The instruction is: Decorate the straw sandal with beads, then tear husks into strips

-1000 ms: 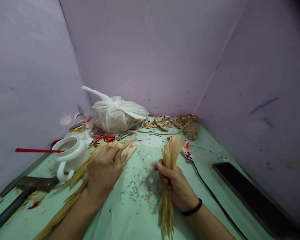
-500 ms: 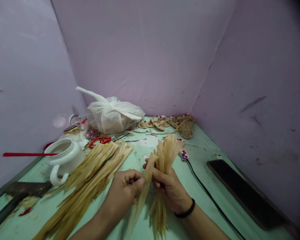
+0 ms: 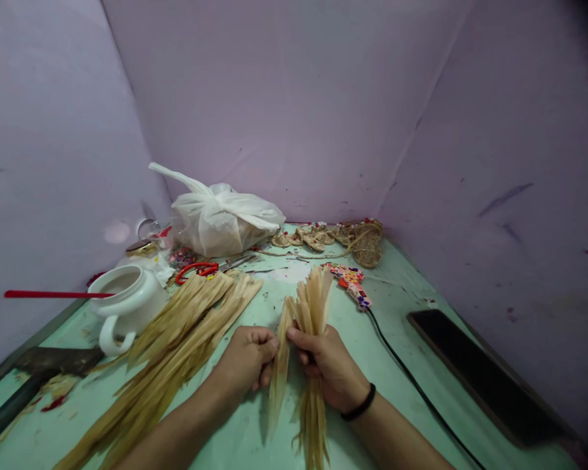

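My right hand [image 3: 329, 365] is closed round a bundle of dry straw-coloured strips [image 3: 312, 307], held upright over the green table [image 3: 411, 307]. My left hand [image 3: 247, 362] is closed too, pinching a single strip [image 3: 279, 372] against the left side of that bundle. A larger pile of the same strips [image 3: 176, 346] lies flat to the left of my left hand, running diagonally across the table. A black band sits on my right wrist.
A white teapot-like pot [image 3: 127, 303] with a red stick [image 3: 49, 294] stands at left, red-handled scissors [image 3: 198, 269] and a tied white plastic bag [image 3: 223, 219] behind. Woven straw pieces [image 3: 347, 238] lie at the back. A patterned tool [image 3: 353, 284] with black cable and a dark slab [image 3: 475, 372] lie right.
My left hand left the flat pile with one strip and brought it across to the bundle in my right hand. The bundle dropped slightly lower and nearer to me.
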`<state>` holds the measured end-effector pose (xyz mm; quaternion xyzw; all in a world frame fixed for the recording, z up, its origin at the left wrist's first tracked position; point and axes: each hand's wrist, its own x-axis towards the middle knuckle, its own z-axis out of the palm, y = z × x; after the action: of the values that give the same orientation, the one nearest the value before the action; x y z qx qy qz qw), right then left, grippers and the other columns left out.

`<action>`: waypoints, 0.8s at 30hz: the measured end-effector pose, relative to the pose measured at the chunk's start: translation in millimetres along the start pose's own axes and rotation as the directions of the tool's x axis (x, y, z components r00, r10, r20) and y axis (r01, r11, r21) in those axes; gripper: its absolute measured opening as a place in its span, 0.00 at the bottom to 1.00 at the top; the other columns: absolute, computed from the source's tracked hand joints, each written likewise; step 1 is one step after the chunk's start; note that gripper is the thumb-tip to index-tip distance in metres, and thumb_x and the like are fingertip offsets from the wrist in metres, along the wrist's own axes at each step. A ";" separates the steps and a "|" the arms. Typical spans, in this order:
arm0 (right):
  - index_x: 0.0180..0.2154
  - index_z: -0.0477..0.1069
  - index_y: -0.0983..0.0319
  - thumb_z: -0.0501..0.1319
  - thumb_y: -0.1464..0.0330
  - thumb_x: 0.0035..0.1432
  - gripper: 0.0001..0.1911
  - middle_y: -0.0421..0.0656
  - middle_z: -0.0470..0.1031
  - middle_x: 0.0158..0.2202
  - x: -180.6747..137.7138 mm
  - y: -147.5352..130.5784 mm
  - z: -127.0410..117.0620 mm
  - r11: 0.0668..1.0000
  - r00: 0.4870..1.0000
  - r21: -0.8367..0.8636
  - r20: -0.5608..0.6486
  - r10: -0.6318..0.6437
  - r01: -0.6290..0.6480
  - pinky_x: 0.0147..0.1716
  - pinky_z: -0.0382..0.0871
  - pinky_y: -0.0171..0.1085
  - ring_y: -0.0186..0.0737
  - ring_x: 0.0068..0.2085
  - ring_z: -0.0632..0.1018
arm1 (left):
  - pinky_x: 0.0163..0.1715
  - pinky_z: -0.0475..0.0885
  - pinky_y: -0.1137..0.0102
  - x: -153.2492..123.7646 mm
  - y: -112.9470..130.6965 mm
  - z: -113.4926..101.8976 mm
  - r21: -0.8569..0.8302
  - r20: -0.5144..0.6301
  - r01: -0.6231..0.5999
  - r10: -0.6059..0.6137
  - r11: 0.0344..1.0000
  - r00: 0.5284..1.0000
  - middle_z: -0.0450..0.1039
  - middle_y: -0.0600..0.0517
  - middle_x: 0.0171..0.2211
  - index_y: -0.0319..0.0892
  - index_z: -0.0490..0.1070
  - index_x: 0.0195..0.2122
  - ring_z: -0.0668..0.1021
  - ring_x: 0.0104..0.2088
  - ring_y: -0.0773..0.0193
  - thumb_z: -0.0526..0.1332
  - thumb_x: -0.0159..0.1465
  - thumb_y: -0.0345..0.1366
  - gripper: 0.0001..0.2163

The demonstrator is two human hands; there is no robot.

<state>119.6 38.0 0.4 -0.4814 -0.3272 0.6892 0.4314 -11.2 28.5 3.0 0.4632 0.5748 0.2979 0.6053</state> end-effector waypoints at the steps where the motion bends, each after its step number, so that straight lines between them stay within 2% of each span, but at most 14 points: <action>1: 0.22 0.63 0.64 0.66 0.64 0.34 0.15 0.30 0.55 0.10 0.3 -0.2 0.3 1.000 1.000 -0.006 -0.007 0.004 -0.004 0.12 0.36 0.28 0.22 0.13 0.52 | 0.08 0.46 0.78 0.9 -0.7 -0.6 0.000 0.004 0.006 -0.006 1.000 1.000 0.56 0.60 0.05 0.41 0.60 0.17 0.53 0.07 0.77 0.54 0.47 0.47 0.13; 4: 0.22 0.64 0.64 0.66 0.64 0.34 0.14 0.30 0.55 0.10 0.4 -0.8 0.9 1.000 1.000 -0.024 -0.013 0.002 -0.003 0.12 0.36 0.28 0.22 0.13 0.52 | 0.08 0.47 0.78 3.0 -1.1 -3.1 0.000 -0.008 0.010 -0.010 1.000 1.000 0.56 0.60 0.06 0.42 0.60 0.19 0.54 0.07 0.76 0.54 0.48 0.48 0.14; 7: 0.21 0.64 0.64 0.66 0.65 0.34 0.13 0.30 0.54 0.10 -1.0 -0.4 1.6 0.998 1.000 -0.054 -0.026 -0.014 0.013 0.12 0.36 0.29 0.22 0.13 0.52 | 0.08 0.49 0.77 1.8 2.4 -4.1 0.039 -0.087 -0.095 0.098 0.995 0.991 0.57 0.61 0.07 0.41 0.64 0.25 0.56 0.08 0.74 0.55 0.49 0.50 0.16; 10: 0.19 0.63 0.64 0.66 0.66 0.34 0.13 0.30 0.55 0.10 -3.0 1.4 2.6 0.994 0.999 -0.101 -0.011 -0.044 0.043 0.12 0.38 0.29 0.23 0.13 0.54 | 0.09 0.50 0.77 -1.9 7.1 -2.4 0.031 -0.086 -0.174 0.176 0.984 0.981 0.58 0.61 0.09 0.39 0.66 0.27 0.58 0.09 0.74 0.59 0.47 0.50 0.17; 14: 0.18 0.63 0.64 0.65 0.65 0.37 0.12 0.31 0.57 0.11 -4.9 4.1 2.9 0.976 0.995 -0.198 0.062 -0.077 0.088 0.12 0.44 0.30 0.24 0.14 0.56 | 0.10 0.46 0.77 -4.4 10.3 0.3 -0.060 -0.093 -0.144 0.139 0.988 0.986 0.55 0.61 0.08 0.39 0.63 0.19 0.55 0.10 0.77 0.63 0.43 0.46 0.15; 18: 0.18 0.63 0.64 0.63 0.67 0.37 0.09 0.32 0.57 0.11 -5.1 3.4 3.1 0.966 0.996 -0.247 0.073 -0.059 0.075 0.13 0.43 0.30 0.25 0.14 0.57 | 0.10 0.46 0.78 -3.2 9.5 -1.4 -0.125 -0.109 -0.074 0.061 0.989 0.992 0.55 0.62 0.08 0.40 0.61 0.17 0.55 0.10 0.77 0.63 0.42 0.42 0.12; 24: 0.19 0.63 0.64 0.64 0.66 0.35 0.12 0.31 0.56 0.12 -7.4 -1.9 5.2 0.986 0.999 -0.165 0.044 -0.010 0.017 0.12 0.38 0.30 0.23 0.14 0.55 | 0.09 0.46 0.78 2.4 2.2 -7.4 -0.109 -0.122 -0.069 0.056 0.992 0.991 0.55 0.61 0.07 0.40 0.62 0.18 0.53 0.09 0.77 0.59 0.46 0.41 0.09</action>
<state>116.5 31.9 6.6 -0.4984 -0.3956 0.6671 0.3874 -17.7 33.2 4.7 0.4275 0.5771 0.3756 0.5857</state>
